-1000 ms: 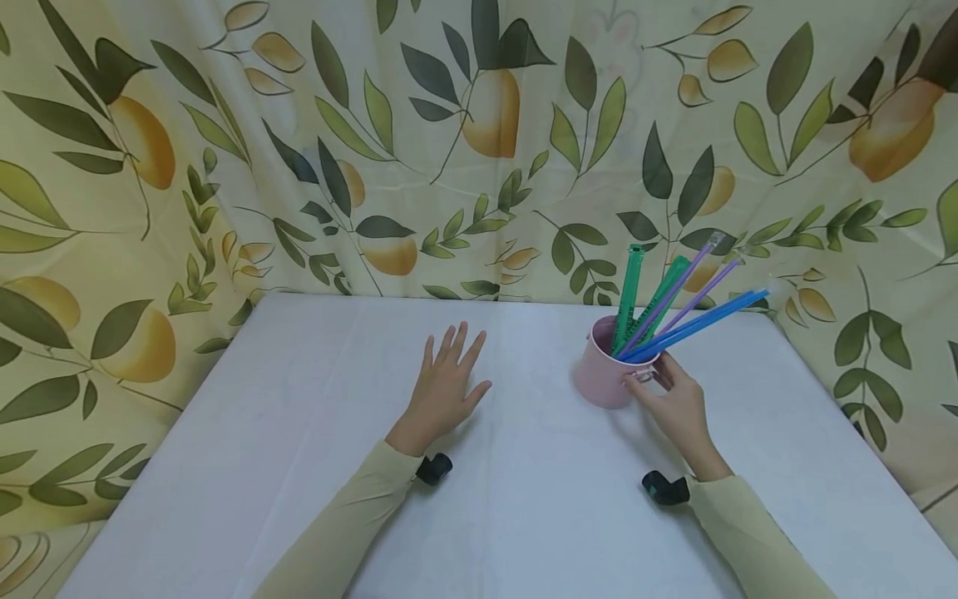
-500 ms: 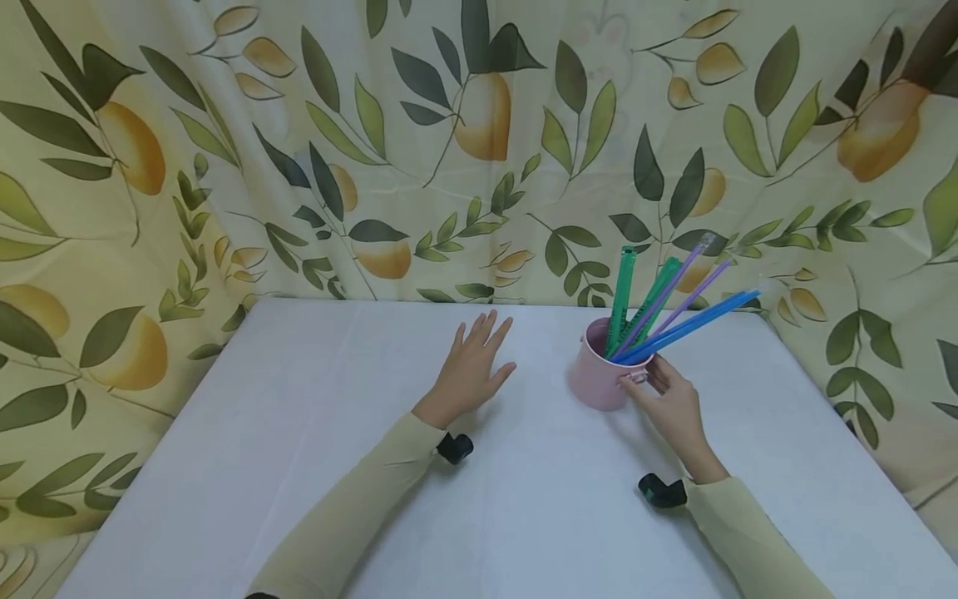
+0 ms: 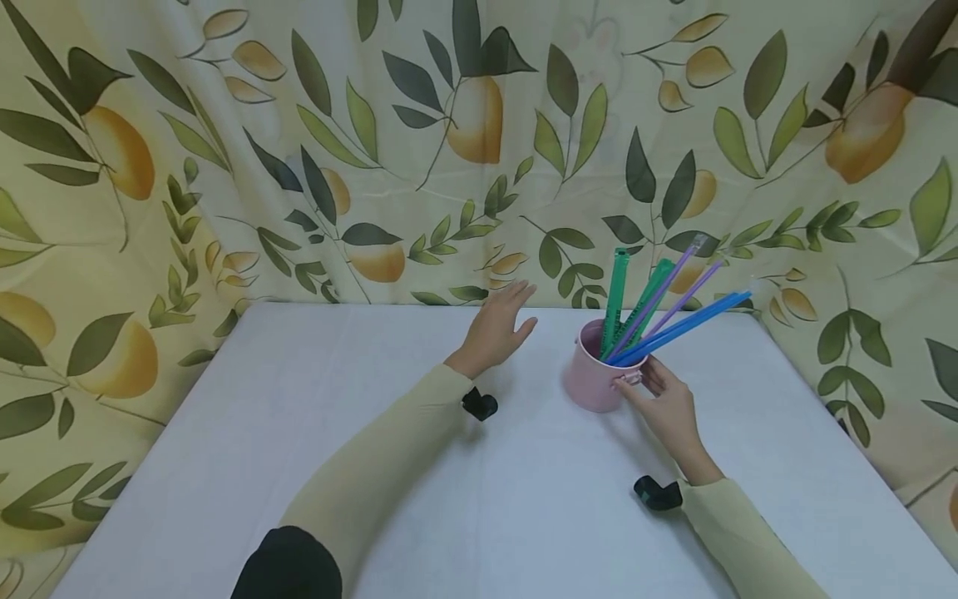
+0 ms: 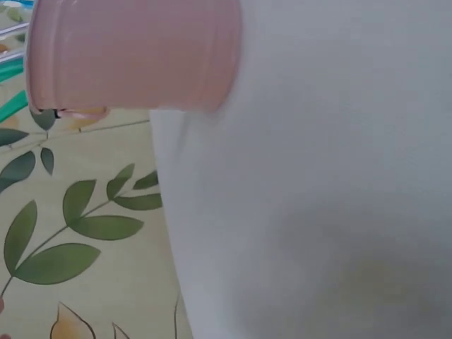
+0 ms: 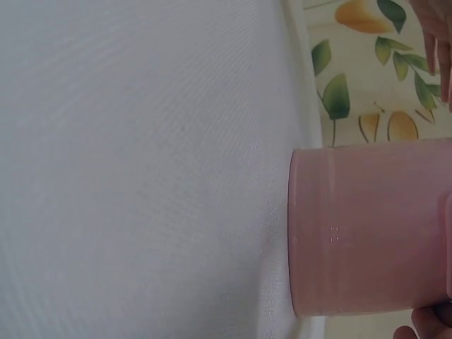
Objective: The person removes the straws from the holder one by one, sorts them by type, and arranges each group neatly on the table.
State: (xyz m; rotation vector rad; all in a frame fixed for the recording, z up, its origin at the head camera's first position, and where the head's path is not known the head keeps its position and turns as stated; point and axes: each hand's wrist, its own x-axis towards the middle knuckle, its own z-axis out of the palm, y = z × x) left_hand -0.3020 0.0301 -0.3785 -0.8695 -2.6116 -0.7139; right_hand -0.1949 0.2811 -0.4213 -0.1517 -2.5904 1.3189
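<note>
A small pink bucket (image 3: 587, 384) stands upright on the white-covered table, right of centre. Leaning in it are green ruler-like strips (image 3: 615, 291), slim purple sticks (image 3: 671, 285) and slim blue sticks (image 3: 692, 323). My right hand (image 3: 669, 413) pinches the metal fitting on the bucket's right side near the rim. In the right wrist view, fingertips (image 5: 429, 323) touch the bucket (image 5: 374, 226) at the lower right corner. My left hand (image 3: 496, 331) is held out to the bucket's left, apart from it, fingers straight and together, holding nothing.
The white tablecloth (image 3: 374, 349) reaches back to a hanging curtain (image 3: 299, 274) printed with leaves and fruit. Black wrist cameras sit at the left cuff (image 3: 480, 405) and right cuff (image 3: 659, 494). A dark round shape (image 3: 290, 564) lies over the left sleeve.
My left hand has moved forward and to the right, toward the table's back edge, its spread fingers drawing together. The right hand keeps its hold on the bucket.
</note>
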